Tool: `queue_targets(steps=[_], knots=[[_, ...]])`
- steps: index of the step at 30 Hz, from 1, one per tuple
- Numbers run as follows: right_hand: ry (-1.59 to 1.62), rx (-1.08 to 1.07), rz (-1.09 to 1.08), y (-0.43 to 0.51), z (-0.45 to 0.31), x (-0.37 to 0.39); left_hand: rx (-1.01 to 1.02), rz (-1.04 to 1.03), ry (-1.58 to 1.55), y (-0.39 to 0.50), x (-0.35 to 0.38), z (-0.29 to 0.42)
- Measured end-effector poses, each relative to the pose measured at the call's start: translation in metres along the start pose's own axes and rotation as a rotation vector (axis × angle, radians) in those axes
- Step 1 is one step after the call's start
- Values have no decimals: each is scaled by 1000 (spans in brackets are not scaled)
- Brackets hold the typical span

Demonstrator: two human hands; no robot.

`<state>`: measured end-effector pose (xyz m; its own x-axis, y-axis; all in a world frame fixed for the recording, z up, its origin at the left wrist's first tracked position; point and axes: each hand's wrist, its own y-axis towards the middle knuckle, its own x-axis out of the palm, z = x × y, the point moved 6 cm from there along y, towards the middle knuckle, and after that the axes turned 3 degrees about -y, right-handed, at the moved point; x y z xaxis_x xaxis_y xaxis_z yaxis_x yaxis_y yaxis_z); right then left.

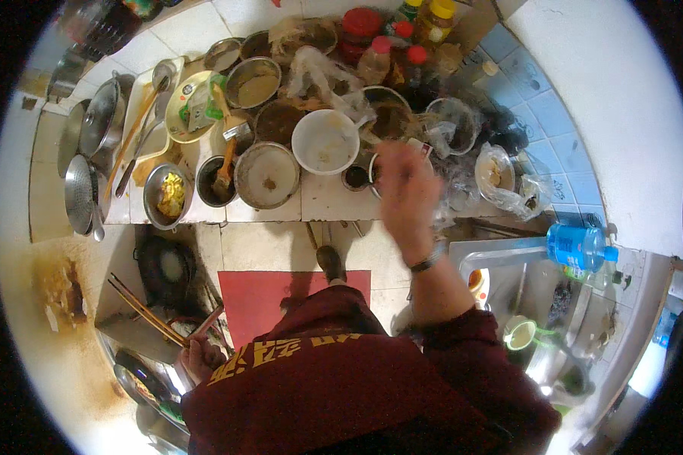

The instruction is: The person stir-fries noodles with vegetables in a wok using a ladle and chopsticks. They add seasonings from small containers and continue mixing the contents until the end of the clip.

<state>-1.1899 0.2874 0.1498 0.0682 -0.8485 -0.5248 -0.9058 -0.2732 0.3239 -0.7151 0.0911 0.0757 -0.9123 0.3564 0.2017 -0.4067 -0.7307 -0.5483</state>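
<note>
My left hand point(200, 359) is at the lower left, closed around a pair of long wooden chopsticks point(148, 311) that point up and to the left. Over the counter's front edge reaches my right hand point(408, 196), blurred, with a dark band at the wrist. It covers much of a pale-rimmed container point(372, 170); its fingers and anything in them cannot be made out. Left of this hand are a small dark cup point(355, 177) and a white plastic bowl point(325, 142). A metal bowl with yellow cooked food, probably egg point(171, 196), sits near the counter's left front edge.
Metal bowls point(266, 176), a brush point(225, 170) and plastic bags point(324, 74) crowd the tiled counter point(324, 205). Bottles with red and yellow caps point(415, 56) stand behind. On the right, a blue plastic bottle point(576, 248) lies by the metal sink point(503, 250). A dark pan point(165, 267) is at left.
</note>
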Motion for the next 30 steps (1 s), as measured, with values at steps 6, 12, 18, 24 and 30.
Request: queue_targets(steps=[6, 12, 18, 24, 30], knots=[[-4, 356, -12, 57, 125, -17, -44, -49, -15, 6, 32, 6], [-368, 162, -39, 65, 170, 28, -50, 109, 57, 9, 57, 13], [-352, 243, -33, 65, 181, 42, -88, -5, 171, 13, 62, 13], [-264, 329, -53, 68, 198, 52, -47, -5, 170, 14, 64, 14], [-186, 392, -91, 67, 197, 56, -2, -23, 100, 11, 67, 14]])
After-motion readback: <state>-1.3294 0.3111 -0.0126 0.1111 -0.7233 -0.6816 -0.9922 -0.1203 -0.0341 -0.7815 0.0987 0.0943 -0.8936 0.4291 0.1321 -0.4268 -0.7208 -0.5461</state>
